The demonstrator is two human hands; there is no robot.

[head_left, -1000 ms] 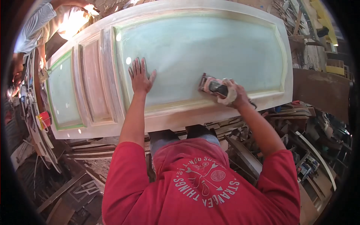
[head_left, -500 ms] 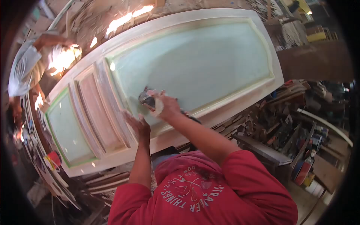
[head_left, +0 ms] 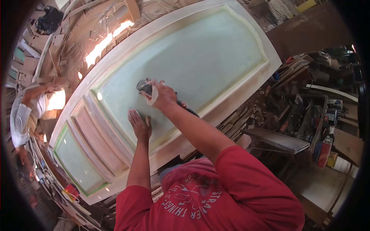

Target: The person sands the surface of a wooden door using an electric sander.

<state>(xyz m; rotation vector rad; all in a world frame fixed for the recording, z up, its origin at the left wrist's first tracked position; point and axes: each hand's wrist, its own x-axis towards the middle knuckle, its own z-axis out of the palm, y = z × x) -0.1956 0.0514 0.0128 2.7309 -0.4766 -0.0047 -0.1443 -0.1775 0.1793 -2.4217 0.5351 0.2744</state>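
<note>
A large wooden door (head_left: pixel 208 50) with pale green panels and whitish raised mouldings lies flat in front of me. My right hand (head_left: pixel 165 96) is closed over a dark power sander (head_left: pixel 144 85), which sits on the large green panel. A dark cord or handle end (head_left: pixel 189 111) trails from the sander under my right wrist. My left hand (head_left: pixel 139 125) lies flat on the same panel, left of the sander, fingers stretched out and holding nothing. The sander's underside is hidden against the door.
Another person (head_left: pixel 29 109) stands at the left, beyond the door's narrow end. Scrap wood strips (head_left: pixel 241 121) lie along the right side. A bench with tools and a red bottle (head_left: pixel 325 150) is at the far right. Bright sunlight patches (head_left: pixel 110 42) fall on the littered floor.
My left hand has moved from the moulding beside the large panel onto the green panel. My right hand and the sander have shifted slightly up and left in view. The view has turned.
</note>
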